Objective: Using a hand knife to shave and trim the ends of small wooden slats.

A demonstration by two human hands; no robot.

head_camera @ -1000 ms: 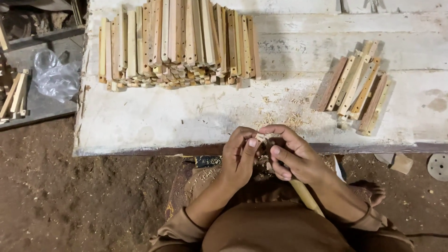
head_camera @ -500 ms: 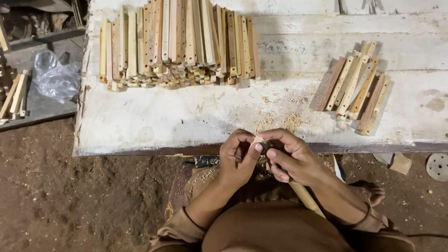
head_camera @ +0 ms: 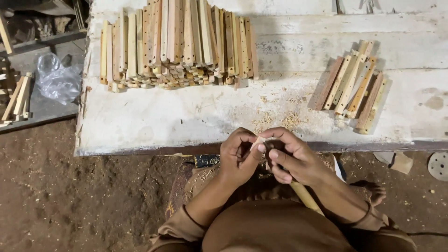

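Observation:
Both hands meet over my lap, just in front of the white board's near edge. My left hand (head_camera: 239,158) and my right hand (head_camera: 291,158) are closed around one pale wooden stick (head_camera: 305,196). Its upper tip shows between the thumbs, and its lower end slants down past my right wrist. What the fingers do on the stick is hidden. A big pile of similar wooden sticks (head_camera: 177,44) lies at the back left of the board. A smaller group of sticks (head_camera: 352,86) lies at the right.
The white wooden board (head_camera: 154,121) rests low over brown dirt ground, with wood shavings (head_camera: 275,119) near its front edge. A crumpled clear plastic bag (head_camera: 56,79) and more sticks (head_camera: 16,100) sit at the left. A round disc (head_camera: 438,165) lies at the far right.
The hands stay together on the stick; the fingers shift slightly around its tip. Nothing else has moved.

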